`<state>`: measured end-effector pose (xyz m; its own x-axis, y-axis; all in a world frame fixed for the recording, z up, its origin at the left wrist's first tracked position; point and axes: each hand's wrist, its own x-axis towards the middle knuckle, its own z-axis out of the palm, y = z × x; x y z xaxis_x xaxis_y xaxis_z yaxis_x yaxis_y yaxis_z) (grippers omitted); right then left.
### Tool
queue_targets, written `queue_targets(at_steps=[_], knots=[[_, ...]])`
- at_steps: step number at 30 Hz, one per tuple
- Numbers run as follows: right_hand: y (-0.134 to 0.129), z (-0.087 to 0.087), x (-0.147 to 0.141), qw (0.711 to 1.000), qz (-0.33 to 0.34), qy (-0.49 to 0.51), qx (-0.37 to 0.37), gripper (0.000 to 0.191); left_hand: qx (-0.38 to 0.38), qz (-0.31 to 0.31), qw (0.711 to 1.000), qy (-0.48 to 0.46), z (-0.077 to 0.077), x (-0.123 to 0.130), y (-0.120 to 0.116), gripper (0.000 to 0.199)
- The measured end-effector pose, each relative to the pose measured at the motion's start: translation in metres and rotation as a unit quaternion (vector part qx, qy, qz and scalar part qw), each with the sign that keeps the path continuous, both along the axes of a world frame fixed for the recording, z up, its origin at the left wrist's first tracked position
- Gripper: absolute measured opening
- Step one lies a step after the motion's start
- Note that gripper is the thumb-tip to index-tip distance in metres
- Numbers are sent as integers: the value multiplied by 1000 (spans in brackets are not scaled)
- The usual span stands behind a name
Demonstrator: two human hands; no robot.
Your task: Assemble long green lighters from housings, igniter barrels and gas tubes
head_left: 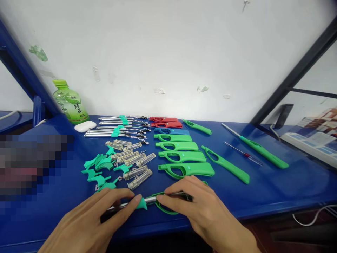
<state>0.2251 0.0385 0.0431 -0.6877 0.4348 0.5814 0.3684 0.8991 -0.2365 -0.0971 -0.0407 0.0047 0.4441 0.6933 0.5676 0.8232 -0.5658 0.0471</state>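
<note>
Blue table, clear tanks, bottle

Left hand: is pinching a metal rod bearing a teal piece. Right hand: is holding a green handle shell at the rod's end. Blue table: is carrying red, blue and green shells in a column, clear tubes, loose teal pieces, wired rods, a screwdriver, a standing bottle.

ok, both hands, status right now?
Left hand: closed, holding metal tube by the teal piece.
Right hand: closed, holding green shell.
</note>
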Motion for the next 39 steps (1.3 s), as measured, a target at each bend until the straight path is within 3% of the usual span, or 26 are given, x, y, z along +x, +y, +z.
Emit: queue_targets(at_steps=[4,9,17,22,33,39], knots=[[-1,0,0,1000,-8,-2,5,44,23,-19,999,11,12,12,1,47],[-1,0,0,1000,-12,-2,10,43,60,4,998,-28,16,31,3,29],[-1,0,0,1000,-12,-5,8,38,-23,13,991,-129,12,36,8,25],[-2,2,0,1000,-11,-2,2,42,-68,13,989,-130,9,32,5,24],[-2,2,-3,1000,-18,-2,-5,48,-61,-3,993,-100,4,28,0,56],[-2,2,-2,1000,-16,-8,-13,41,-64,34,995,-71,7,30,-1,62]])
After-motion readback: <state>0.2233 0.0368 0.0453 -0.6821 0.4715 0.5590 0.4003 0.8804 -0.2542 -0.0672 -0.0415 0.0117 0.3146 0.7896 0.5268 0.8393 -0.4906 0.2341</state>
